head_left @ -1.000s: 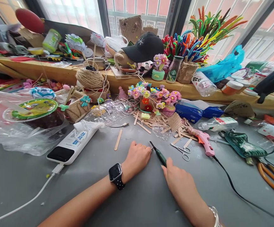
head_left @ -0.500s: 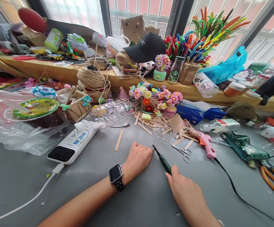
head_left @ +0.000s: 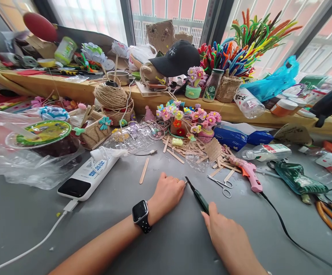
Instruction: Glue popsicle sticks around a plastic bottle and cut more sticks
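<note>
My right hand (head_left: 226, 233) grips a dark green craft knife (head_left: 199, 196), its dark blade pointing up and left. The blade tip is close beside the fingers of my left hand (head_left: 170, 191). That hand rests on the grey table with its fingers curled, and a small pale tip shows at its right edge; what it holds is mostly hidden. A lone wooden craft stick (head_left: 144, 170) lies up and left of my left hand. To the right of the blade are small metal scissors (head_left: 222, 185), and behind is a pile of craft sticks (head_left: 194, 147).
A pink glue gun (head_left: 251, 175) lies at right, its black cable running to the front. A white power bank (head_left: 88, 173) with a white cable is at left, beside a lidded cup (head_left: 44, 133) in plastic. Behind stand pipe-cleaner flowers (head_left: 199, 114) and a wooden shelf (head_left: 143, 100).
Almost nothing differs. Both hands stay in place, with the knife shifted very slightly to the right.
</note>
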`<state>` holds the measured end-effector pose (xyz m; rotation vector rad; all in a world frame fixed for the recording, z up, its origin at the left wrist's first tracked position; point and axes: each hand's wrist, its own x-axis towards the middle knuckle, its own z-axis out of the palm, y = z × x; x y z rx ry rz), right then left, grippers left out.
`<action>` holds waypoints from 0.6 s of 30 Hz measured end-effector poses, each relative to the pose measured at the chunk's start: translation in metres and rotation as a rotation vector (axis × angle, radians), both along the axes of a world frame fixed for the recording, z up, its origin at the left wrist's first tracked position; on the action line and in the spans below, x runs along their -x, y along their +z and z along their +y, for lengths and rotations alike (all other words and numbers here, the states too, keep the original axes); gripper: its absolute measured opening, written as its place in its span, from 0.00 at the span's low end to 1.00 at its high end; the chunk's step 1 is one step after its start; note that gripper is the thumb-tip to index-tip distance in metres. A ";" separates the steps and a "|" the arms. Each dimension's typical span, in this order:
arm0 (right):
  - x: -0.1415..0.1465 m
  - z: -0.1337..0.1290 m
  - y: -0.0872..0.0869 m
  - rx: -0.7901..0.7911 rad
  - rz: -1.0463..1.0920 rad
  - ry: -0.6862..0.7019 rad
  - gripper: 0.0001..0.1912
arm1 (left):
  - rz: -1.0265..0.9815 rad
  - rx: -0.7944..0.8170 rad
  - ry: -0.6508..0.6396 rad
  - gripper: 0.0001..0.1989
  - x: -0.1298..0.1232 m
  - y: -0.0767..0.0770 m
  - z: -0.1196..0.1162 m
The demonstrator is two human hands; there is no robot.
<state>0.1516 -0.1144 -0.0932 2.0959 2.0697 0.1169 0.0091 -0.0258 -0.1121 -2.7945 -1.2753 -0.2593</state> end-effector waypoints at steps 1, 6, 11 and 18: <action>0.000 0.000 0.001 0.004 -0.004 0.002 0.07 | 0.000 0.000 -0.007 0.12 0.000 0.000 0.000; 0.002 0.005 0.004 0.009 -0.002 -0.010 0.07 | -0.011 0.001 0.006 0.12 0.000 0.000 0.000; 0.000 0.002 -0.002 -0.001 0.017 0.019 0.07 | -0.010 -0.007 -0.005 0.13 0.000 0.000 -0.001; -0.001 0.002 -0.004 0.042 0.022 -0.024 0.06 | -0.004 -0.003 0.014 0.13 -0.001 -0.001 0.000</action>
